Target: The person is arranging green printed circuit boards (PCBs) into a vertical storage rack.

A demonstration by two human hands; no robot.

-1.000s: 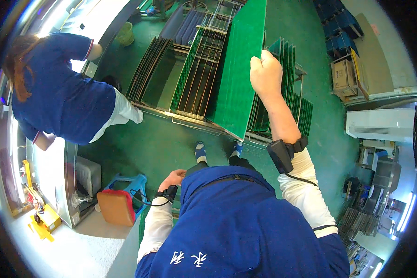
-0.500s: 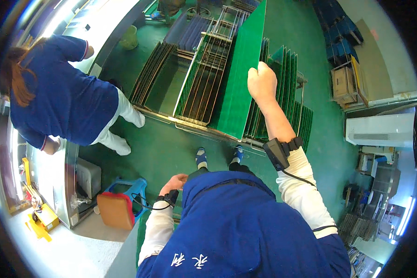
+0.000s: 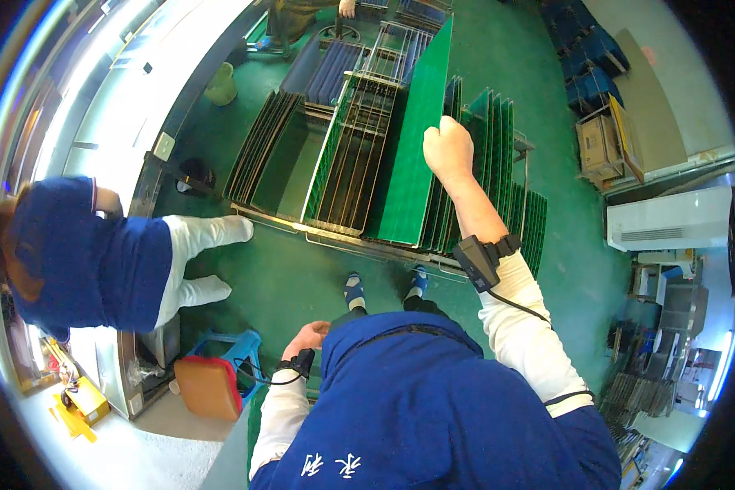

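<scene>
A tall green panel stands upright in the wire rack, rising above the sheets beside it. My right hand is closed on its right edge, near the upper part. Several thinner green panels are slotted just right of that hand. My left hand hangs beside my waist, away from the rack, with nothing visible in it. Its fingers look loosely extended, their tips partly covered by my blue shirt. Each of my forearms has a black strapped device with a cable.
The rack's metal front rail runs ahead of my feet. Dark-edged panels fill its left side. A co-worker leans at the bright bench on the left. Near my left lie a blue stool and a brown-red cushion.
My right hand and the tall green panel have shifted slightly left, and the panel's top sits a little lower. The co-worker has moved nearer along the bench. My left hand stays by my waist.
</scene>
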